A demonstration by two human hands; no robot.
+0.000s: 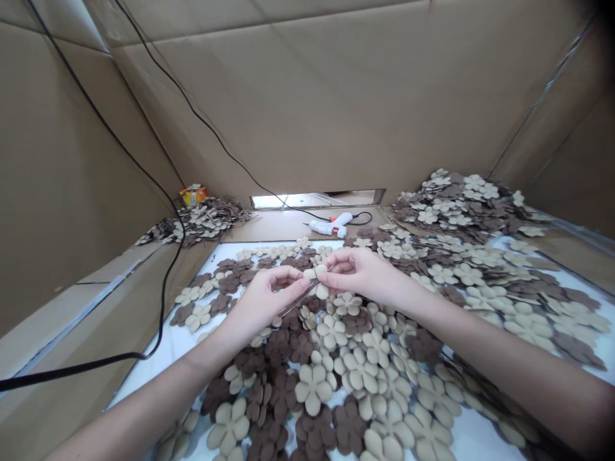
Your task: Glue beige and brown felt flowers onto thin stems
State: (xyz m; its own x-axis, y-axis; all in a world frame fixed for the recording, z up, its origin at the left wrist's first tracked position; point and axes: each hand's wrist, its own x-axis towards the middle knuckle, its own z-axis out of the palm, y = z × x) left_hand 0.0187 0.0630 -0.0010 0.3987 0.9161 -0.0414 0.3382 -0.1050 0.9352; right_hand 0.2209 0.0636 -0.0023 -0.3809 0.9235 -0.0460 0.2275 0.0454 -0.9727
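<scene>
My left hand [273, 289] and my right hand [358, 274] meet over the middle of the board. Between their fingertips is a cream fabric flower [321, 292], tilted, with its petals partly hidden by my fingers. The right thumb and fingers pinch it from the right. A thin brown cord [296, 303] runs from the flower down below my left thumb, where the left fingers close on it and on the flower's edge. Below both hands lie many loose cream flowers [313, 389] and brown flowers [314, 430], overlapping on a white board [473, 435].
A white glue gun [331, 225] lies at the back by a slot in the cardboard wall [336, 109]. Flower piles stand at the back right [461, 205] and back left [206, 221], near an orange-yellow box [193, 195]. A black cable [166, 282] hangs along the left.
</scene>
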